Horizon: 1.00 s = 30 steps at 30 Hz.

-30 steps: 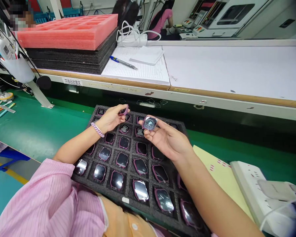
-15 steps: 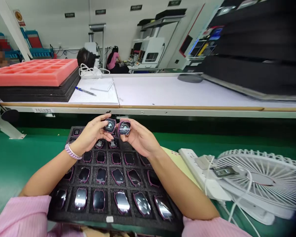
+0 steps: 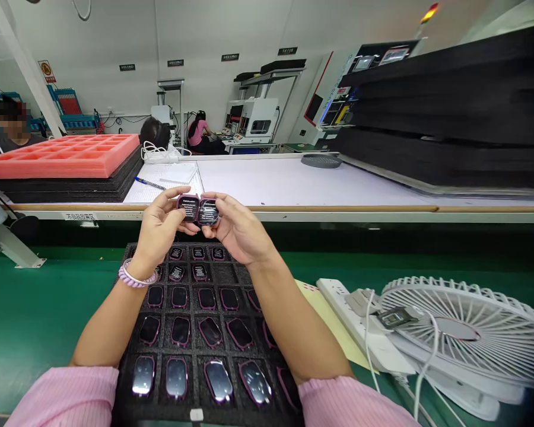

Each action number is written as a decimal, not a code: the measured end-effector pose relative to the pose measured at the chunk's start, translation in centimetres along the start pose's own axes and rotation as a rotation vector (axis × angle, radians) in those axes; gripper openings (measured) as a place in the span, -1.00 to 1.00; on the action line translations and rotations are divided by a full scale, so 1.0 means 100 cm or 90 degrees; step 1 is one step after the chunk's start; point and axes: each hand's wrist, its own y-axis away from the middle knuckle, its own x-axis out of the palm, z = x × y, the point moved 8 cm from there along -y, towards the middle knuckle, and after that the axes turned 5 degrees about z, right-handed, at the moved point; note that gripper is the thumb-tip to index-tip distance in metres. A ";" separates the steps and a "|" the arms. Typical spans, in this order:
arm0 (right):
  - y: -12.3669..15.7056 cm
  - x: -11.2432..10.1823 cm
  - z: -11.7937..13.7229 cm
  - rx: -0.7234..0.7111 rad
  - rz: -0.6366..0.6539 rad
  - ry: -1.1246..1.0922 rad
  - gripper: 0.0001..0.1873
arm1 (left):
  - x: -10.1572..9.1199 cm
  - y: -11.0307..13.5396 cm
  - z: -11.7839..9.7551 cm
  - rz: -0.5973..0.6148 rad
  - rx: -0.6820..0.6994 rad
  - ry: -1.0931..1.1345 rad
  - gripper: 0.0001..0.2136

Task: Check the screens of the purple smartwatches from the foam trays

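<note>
My left hand (image 3: 162, 222) grips a square smartwatch with a purple frame (image 3: 188, 208), thumb at its lower left edge. Held right beside it is a second smartwatch (image 3: 208, 212), pinched in my right hand (image 3: 235, 228). Both screens face me and show lines of white text too small to read. Below my hands lies a black foam tray (image 3: 193, 347) with watches in its compartments. Some watches in the far rows show lit text, while those nearer, such as one purple-framed watch (image 3: 177, 378), have dark screens. My forearms hide part of the tray.
Right of the tray are a white power strip (image 3: 338, 293), a white fan (image 3: 458, 332) and cables. A raised shelf (image 3: 258, 178) carries red foam (image 3: 71, 154) on black sheets, paper with a pen (image 3: 149, 183), and a large black stack (image 3: 449, 118). Other people sit beyond.
Both watch screens have switched from a dial-like picture to lines of text. My hands have risen slightly and moved left in view, bringing the watches closer together. The camera view has tilted up.
</note>
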 end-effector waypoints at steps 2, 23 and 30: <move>0.000 0.001 -0.004 -0.003 -0.001 0.001 -0.50 | -0.001 0.001 0.001 -0.007 -0.002 0.003 -0.62; 0.004 -0.003 0.000 -0.047 -0.002 0.063 -0.54 | 0.003 0.000 0.004 0.025 0.023 -0.023 -0.61; 0.006 -0.003 0.004 -0.061 -0.023 0.104 -0.51 | 0.004 0.002 0.004 0.026 0.018 -0.038 -0.53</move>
